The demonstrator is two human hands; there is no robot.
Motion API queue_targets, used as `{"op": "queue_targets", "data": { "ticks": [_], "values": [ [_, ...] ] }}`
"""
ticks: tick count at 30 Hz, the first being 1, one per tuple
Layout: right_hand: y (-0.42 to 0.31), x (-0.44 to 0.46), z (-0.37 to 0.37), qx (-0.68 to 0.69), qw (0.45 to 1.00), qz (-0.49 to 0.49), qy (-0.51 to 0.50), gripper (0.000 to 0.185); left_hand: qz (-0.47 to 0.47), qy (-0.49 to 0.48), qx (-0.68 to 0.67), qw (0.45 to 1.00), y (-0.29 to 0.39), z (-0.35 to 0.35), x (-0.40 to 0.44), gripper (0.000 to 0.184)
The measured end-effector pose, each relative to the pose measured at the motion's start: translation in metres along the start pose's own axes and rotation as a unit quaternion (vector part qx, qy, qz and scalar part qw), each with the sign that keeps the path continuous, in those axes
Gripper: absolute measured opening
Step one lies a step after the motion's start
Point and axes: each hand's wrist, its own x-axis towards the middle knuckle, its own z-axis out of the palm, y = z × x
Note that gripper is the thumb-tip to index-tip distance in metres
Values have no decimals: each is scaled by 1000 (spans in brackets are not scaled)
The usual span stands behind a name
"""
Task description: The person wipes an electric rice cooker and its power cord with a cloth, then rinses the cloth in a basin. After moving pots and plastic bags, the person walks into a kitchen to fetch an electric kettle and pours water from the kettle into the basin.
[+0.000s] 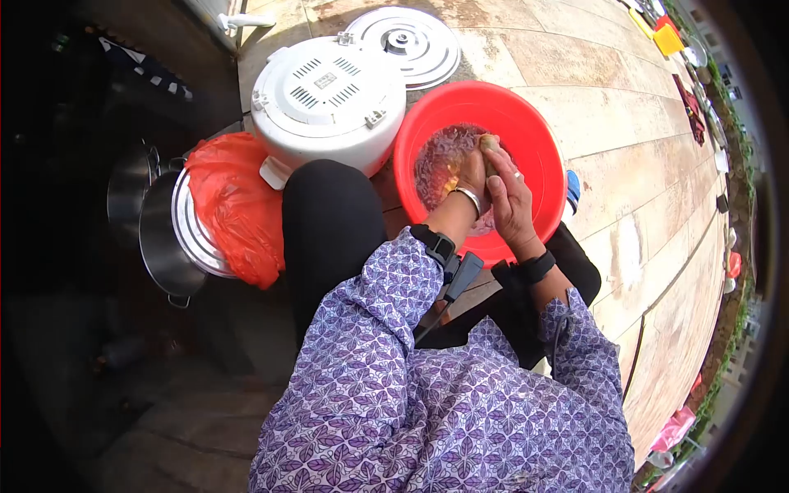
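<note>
My left hand (470, 174), with a silver bangle at the wrist, is over a red plastic basin (538, 164). Pressed against it from the right is my right hand (511, 204), which wears a ring. Both are closed around a small brownish-green lump (490, 143); its tip shows at the fingertips, and the rest is hidden between the palms. Rippling water (436, 156) fills the basin's bottom. Beside my left wrist, yellowish pieces (450, 184) show in the water, too blurred to name.
Left of the basin lies a white rice cooker (325, 90) with its vented base facing me. Behind it is a round metal lid (427, 49). A red plastic bag (234, 205) covers part of a lidded metal pot (160, 238). Tiled floor (616, 123) extends right.
</note>
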Motion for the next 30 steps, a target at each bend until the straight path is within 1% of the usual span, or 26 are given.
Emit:
{"op": "queue_targets", "data": {
  "ticks": [1,2,4,5,6,8,9,10,12,13,15,16,18,19,20,21,25,27,28,30],
  "values": [
    [2,2,-1,-1,1000,-13,-2,41,1,27,-15,1000,-3,10,-4,21],
    [8,0,0,-2,1000,-9,-6,41,-1,30,-20,999,-4,18,-11,21],
    [17,-7,9,-59,997,34,23,40,61,57,30,996,-4,28,-24,21],
    [20,-6,12,-80,995,20,53,38,50,45,17,998,-9,5,-6,27],
    [23,-3,13,-80,995,22,51,38,49,48,16,998,-10,6,-5,27],
    [30,2,13,-153,986,-2,66,36,39,113,2,993,-14,7,-6,37],
    [32,6,11,-190,979,-20,64,32,106,119,12,987,-25,-1,8,44],
    [32,10,9,-193,979,-22,62,29,92,83,-12,992,-30,-9,13,39],
    [35,12,9,-193,980,-9,55,27,57,151,14,987,-38,-15,16,33],
    [37,12,10,-193,980,-9,50,27,58,154,9,986,-46,-25,25,33],
    [42,10,13,-179,978,93,55,28,163,127,102,973,-55,-37,36,31],
    [46,9,14,-180,978,95,51,28,162,130,99,973,-58,-40,36,31],
    [55,10,15,-146,978,135,54,33,130,187,166,960,-59,-42,33,33],
    [57,11,15,-148,978,137,53,33,129,188,164,960,-54,-36,27,33],
    [58,12,14,-132,976,168,40,36,165,198,297,920,-48,-30,20,34],
    [59,12,14,-117,973,199,28,38,196,204,424,860,-46,-27,16,36],
    [65,13,16,-96,973,202,56,42,175,188,416,872,-51,-39,18,40],
    [87,6,19,-65,951,300,38,46,213,213,531,792,-54,-42,15,45],
    [94,3,20,-64,951,301,40,46,212,211,533,792,-53,-37,10,45],
    [102,1,20,-41,922,384,13,48,89,256,553,788,-50,-27,1,46]
  ]
}}
